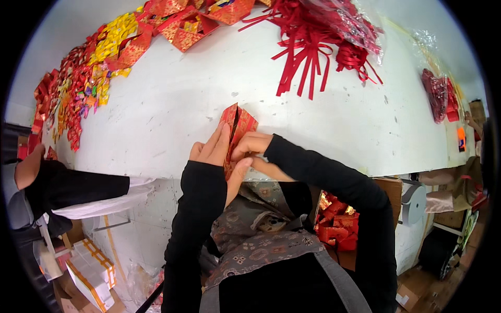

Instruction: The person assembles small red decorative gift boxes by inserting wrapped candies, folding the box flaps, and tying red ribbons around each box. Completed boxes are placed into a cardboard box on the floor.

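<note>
A small red candy box (244,123) with a gold pattern stands near the table's front edge, a dark slit running along its upper side. My left hand (213,148) holds its left side, fingers laid along the card and thumb below. From the right, my right hand (254,145) grips the box's near right side with bent fingers. What those fingertips pinch is hidden behind the hand. Both forearms wear black sleeves.
Red ribbons (308,57) lie at the back right, partly under clear plastic. Open red boxes (188,28) and heaps of wrapped candies (112,39) line the back left. A carton of red boxes (339,224) stands below the edge at right. Another person's arm (31,167) is at left.
</note>
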The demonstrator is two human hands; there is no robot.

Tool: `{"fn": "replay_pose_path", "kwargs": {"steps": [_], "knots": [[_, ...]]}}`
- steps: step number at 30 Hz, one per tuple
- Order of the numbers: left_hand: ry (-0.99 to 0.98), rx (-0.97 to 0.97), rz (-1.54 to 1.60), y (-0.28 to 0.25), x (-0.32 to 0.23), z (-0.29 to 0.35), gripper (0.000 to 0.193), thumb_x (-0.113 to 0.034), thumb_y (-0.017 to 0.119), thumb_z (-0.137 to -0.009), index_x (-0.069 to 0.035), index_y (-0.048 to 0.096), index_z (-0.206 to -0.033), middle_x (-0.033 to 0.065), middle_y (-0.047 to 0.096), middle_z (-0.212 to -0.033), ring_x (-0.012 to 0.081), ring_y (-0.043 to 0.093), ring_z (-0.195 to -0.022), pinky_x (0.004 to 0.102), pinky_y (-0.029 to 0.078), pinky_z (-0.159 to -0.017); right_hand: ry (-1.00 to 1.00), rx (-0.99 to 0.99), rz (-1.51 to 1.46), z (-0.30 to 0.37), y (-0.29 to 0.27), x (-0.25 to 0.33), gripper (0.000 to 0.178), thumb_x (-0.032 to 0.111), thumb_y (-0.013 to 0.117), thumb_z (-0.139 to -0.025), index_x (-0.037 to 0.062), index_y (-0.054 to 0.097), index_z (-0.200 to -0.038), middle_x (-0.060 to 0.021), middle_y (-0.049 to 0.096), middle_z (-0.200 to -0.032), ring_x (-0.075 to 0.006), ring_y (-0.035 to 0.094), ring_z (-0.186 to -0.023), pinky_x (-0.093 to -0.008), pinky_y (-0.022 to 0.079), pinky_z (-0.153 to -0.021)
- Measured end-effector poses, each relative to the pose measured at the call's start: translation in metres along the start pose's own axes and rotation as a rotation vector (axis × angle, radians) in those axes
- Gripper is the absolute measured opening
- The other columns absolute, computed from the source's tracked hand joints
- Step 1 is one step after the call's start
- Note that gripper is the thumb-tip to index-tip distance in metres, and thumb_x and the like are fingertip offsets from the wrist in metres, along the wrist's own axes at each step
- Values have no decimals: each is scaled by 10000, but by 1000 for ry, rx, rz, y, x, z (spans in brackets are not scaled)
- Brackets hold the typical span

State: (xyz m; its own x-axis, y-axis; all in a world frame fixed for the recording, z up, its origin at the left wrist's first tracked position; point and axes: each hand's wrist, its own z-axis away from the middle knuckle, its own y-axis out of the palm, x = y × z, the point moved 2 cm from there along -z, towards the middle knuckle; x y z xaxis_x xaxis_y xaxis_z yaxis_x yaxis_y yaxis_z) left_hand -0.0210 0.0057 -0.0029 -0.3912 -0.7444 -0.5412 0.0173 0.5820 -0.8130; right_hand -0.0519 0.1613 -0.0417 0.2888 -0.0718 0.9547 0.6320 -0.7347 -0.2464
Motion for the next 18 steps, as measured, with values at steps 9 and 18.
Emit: {"fn": "replay_pose_path", "kwargs": {"steps": [9,18], "knots": [[14,-282,-164,28,-3,13,470,-86,638,-739,22,510,-1178,116,570,-1149,237,438,-690,290,411,-666,-158,-109,1038,-29,-158,-58,140,98,594,-806,45,639,-927,-67,604,-928,-230,543,-882,-311,451,-762],[-50,-274,-175,27,-2,15,415,-113,650,-755,-24,546,-1147,102,605,-1094,235,473,-758,309,404,-735,-279,-333,1180,0,-153,-48,84,75,598,-772,64,628,-849,-73,606,-922,-230,548,-883,-327,432,-759]]}}
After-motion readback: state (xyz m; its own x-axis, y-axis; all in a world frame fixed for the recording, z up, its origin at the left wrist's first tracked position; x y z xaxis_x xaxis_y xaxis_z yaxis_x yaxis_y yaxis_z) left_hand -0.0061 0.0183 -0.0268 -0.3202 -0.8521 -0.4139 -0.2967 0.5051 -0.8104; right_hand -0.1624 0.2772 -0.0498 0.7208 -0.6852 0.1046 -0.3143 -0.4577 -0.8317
